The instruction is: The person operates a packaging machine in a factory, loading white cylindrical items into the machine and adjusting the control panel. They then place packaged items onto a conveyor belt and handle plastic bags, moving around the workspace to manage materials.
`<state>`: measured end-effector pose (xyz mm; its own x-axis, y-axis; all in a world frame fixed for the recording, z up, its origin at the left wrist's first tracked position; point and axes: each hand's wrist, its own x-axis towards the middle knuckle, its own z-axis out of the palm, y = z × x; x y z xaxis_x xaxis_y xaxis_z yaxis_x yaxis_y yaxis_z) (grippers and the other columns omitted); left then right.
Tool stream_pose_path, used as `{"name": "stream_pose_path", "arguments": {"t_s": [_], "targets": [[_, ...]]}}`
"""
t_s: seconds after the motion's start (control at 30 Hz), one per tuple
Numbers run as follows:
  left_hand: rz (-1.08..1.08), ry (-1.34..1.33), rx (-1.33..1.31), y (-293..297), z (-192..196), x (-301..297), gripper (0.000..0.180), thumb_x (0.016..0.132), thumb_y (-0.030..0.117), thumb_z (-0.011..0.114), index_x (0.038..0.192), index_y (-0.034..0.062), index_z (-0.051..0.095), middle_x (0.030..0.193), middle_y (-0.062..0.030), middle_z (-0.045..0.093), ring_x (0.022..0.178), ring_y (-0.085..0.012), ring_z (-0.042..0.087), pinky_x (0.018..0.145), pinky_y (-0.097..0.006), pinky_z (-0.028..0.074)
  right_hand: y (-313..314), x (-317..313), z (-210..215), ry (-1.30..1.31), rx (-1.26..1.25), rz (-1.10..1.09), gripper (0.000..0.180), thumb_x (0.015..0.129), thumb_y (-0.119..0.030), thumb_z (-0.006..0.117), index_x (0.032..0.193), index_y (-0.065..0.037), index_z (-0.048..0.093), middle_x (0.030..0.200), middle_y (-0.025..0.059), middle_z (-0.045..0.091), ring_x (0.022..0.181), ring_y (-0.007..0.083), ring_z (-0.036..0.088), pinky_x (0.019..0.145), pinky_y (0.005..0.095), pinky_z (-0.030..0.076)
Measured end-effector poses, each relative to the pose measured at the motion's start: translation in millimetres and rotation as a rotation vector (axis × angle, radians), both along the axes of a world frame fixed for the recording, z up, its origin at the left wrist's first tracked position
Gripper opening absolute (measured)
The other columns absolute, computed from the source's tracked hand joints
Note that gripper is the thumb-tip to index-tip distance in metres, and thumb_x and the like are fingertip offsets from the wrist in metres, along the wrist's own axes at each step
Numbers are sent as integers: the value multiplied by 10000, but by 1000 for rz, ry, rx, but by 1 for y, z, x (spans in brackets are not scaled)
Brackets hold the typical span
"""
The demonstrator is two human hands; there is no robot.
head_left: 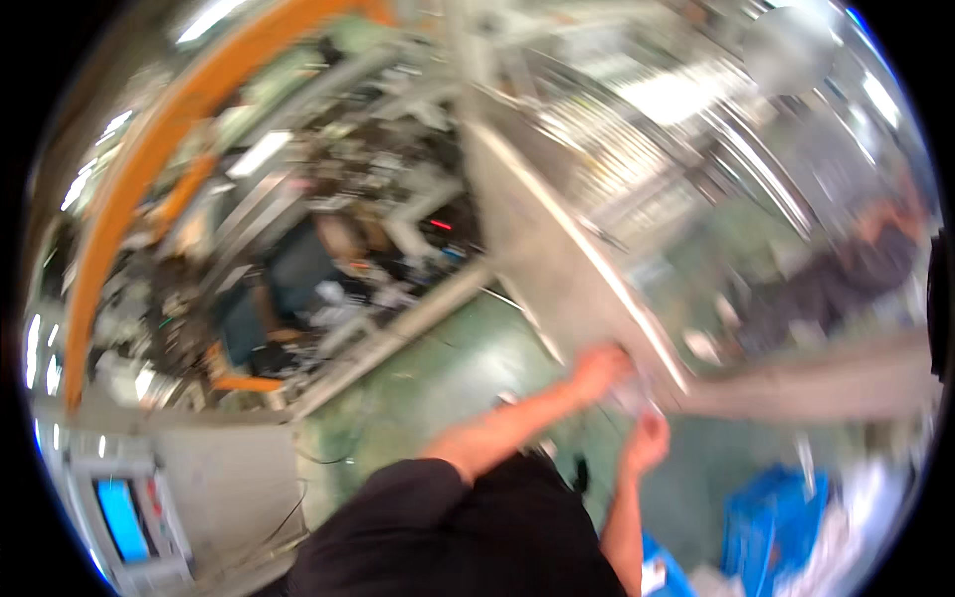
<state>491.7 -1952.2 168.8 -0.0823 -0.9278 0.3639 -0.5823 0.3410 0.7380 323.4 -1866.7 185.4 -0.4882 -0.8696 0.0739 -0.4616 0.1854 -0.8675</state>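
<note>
Out in front of my body, my left hand (pixel 600 370) is closed near the end of a pale metal panel. My right hand (pixel 649 440) is closed a little lower and to the right. Between them is a thin, see-through piece (pixel 631 399) that looks like clear plastic, with both hands gripping it. Motion blur hides its exact kind and the details of my fingers. The broad metal panel (pixel 557 269) runs away from me just beyond my left hand.
An orange-framed machine (pixel 129 189) packed with parts fills the left side, with a control screen (pixel 121 519) at lower left. A blue crate (pixel 771 522) and whitish bags (pixel 865 527) lie at lower right. Another person (pixel 826 289) in dark clothes is at the right.
</note>
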Motion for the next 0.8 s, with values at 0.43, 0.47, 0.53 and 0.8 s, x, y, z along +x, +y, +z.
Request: {"name": "stream_pose_path", "arguments": {"t_s": [0.43, 0.47, 0.53, 0.8], "targets": [[118, 123, 170, 6, 19, 3, 263, 756, 250, 735, 880, 35, 647, 878, -127, 627, 871, -330, 612, 756, -415, 493, -14, 7, 14, 234, 8, 35, 348, 825, -242, 715, 989, 13, 545, 804, 117, 554, 707, 217, 526, 685, 368, 461], [138, 126, 211, 9, 21, 4, 278, 754, 255, 736, 896, 33, 644, 884, -133, 624, 880, -336, 611, 767, -411, 495, -13, 12, 18, 154, 16, 34, 334, 835, -236, 705, 991, 19, 557, 806, 122, 563, 716, 216, 534, 689, 368, 465], [125, 114, 165, 15, 39, 0, 314, 753, 275, 737, 937, 49, 619, 928, -119, 613, 892, -333, 602, 775, -408, 493, -6, 9, 15, 143, -98, 10, 288, 848, -207, 692, 984, 12, 565, 769, 119, 572, 678, 208, 527, 653, 365, 462], [110, 119, 154, 32, 50, 9, 401, 762, 238, 721, 1063, 53, 530, 1028, -120, 552, 949, -341, 569, 813, -422, 468, 13, 33, 32, 107, -19, 201, 245, 888, -190, 625, 970, 37, 582, 755, 145, 551, 658, 237, 509, 625, 385, 432]]}}
